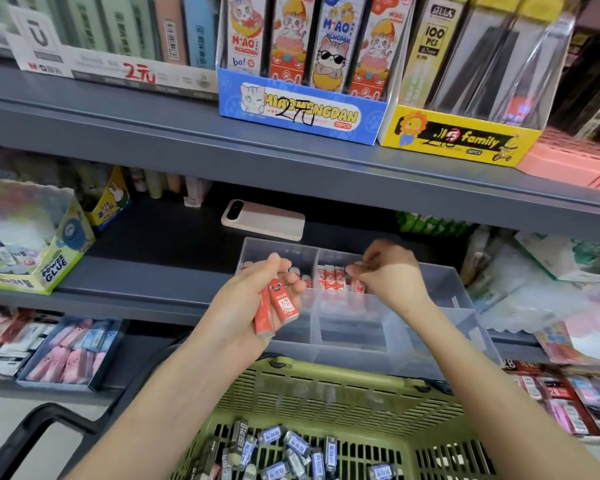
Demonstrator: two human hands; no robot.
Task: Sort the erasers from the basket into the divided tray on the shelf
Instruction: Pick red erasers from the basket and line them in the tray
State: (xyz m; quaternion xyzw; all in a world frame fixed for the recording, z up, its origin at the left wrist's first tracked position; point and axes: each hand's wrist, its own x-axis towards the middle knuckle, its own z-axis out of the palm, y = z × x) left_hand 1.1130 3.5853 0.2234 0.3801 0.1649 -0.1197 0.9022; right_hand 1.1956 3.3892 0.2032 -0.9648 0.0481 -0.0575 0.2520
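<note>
Head view. The left hand [253, 296], at 9 o'clock from the divided tray [430, 341], grips a small bundle of red erasers [281, 304], fingers curled round them, long sides together, printed sleeves facing the camera. The right hand [390, 275] is inside the tray at its 12 o'clock end. Its fingers are curled and the tips bunch on top of the row of red erasers [333, 280]. Whether they pinch one eraser or only press it home, I cannot tell.

The row stands upright in the rear middle compartment, packed side by side. A few more red ones show in the compartment at 9 o'clock from it, partly hidden by the left hand. The clear tray sits on the grey shelf [136, 282], its near end overhanging the edge towards 6 o'clock.

The green basket [326, 393] is just below the tray at 6 o'clock. It holds a loose heap of grey-sleeved erasers [291, 448], untouched. A phone [264, 220] lies on the shelf at 12 o'clock, behind the tray.

Step, as judged: filling the red compartment, one eraser at a time, fed from the left-hand bundle. The task looks early, given the heap in the basket.

Next move calls for the right hand to lift off the row, take one eraser from the bundle and stand it at the open end of the row. The erasers must stay upright so the row packs tight.
</note>
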